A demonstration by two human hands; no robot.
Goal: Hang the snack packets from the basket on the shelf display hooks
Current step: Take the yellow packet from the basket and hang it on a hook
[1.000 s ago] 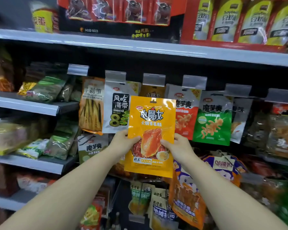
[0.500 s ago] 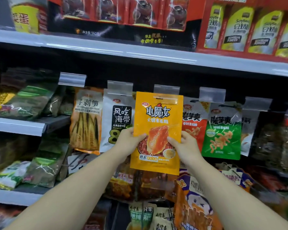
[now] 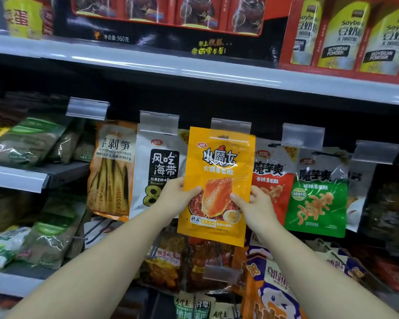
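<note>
Hands (image 3: 217,203) pinch packet (image 3: 219,166), hook hidden.

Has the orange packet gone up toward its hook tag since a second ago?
Yes. The orange packet has risen: its top edge now overlaps the clear hook tag, where a gap showed before.

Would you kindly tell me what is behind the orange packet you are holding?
Behind the orange packet a clear tag holder shows above it; white and red packets flank it. The hook itself is covered.
</note>
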